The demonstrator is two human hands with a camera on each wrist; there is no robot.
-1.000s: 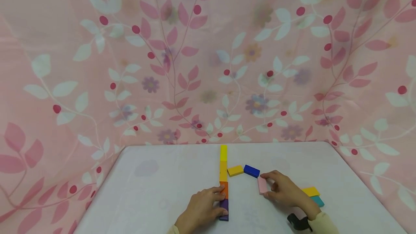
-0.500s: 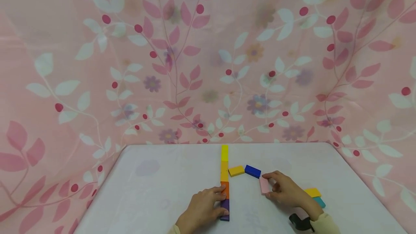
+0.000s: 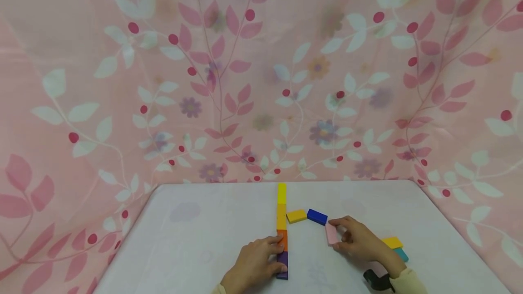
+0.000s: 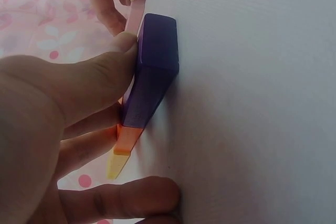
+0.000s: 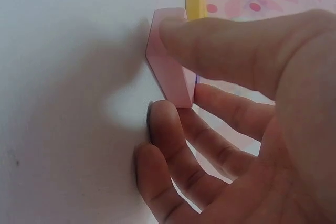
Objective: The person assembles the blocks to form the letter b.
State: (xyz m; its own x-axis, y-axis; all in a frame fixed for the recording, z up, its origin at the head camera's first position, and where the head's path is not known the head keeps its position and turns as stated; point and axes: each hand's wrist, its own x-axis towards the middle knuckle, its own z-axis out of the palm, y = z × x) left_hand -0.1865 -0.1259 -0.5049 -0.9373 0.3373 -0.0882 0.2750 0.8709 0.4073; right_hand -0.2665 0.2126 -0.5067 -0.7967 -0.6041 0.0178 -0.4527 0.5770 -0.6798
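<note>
A straight row of flat wooden blocks runs away from me: purple (image 3: pixel 282 258), orange (image 3: pixel 284 240), amber (image 3: pixel 281 217) and, farthest, bright yellow (image 3: pixel 282 193). My left hand (image 3: pixel 257 257) rests on its near end, thumb on the purple block and fingertips on the orange one. To the right, a yellow block (image 3: pixel 296 216) and a blue block (image 3: pixel 317 217) curve out from the row. My right hand (image 3: pixel 359 242) pinches a pink block (image 5: pixel 170 69) lengthwise between thumb and index finger. Its far end sits right at the blue block's near corner.
Beside my right wrist lie another yellow block (image 3: pixel 393 242) and a teal block (image 3: pixel 402 253), partly hidden by the forearm. A black device (image 3: pixel 377 280) is on the right wrist. Behind the white table (image 3: pixel 196 239) hangs a pink floral curtain (image 3: pixel 261 80).
The pink block has shifted very slightly to the right with my right hand. My left hand stays on the purple and orange blocks.
</note>
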